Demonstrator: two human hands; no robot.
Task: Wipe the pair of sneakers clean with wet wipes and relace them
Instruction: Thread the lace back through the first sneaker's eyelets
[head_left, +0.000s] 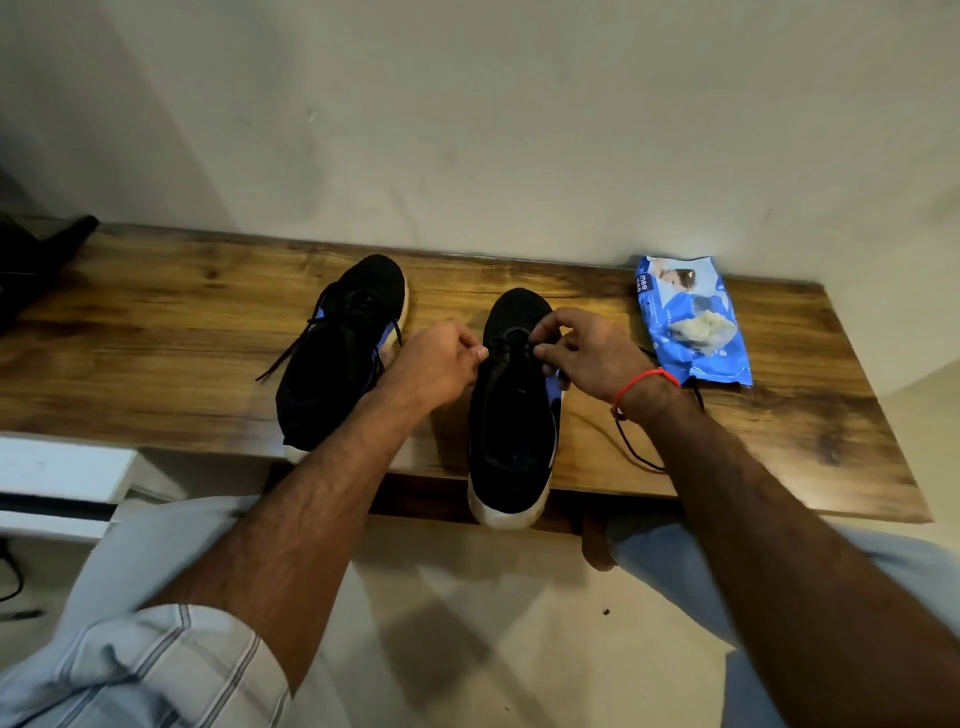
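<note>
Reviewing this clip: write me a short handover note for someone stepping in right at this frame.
Left hand: pinching the lace at the right shoe's eyelets.
Right hand: pinching the same lace from the other side; the lace's loose end trails across the bench past the wrist.
Left shoe: on the bench beside it, lace in but loose and untied, one end hanging off to its left.
Wipes pack: far right of the bench, a wipe sticking out of its opening.
Done: cannot tell from here whether wiping is finished.
Left: finish lacing and tie the right shoe, then probably tighten and tie the left shoe.

Matt knit sneakers (511, 405); glossy wood table (727, 431); shiny plastic pack (691, 322).
</note>
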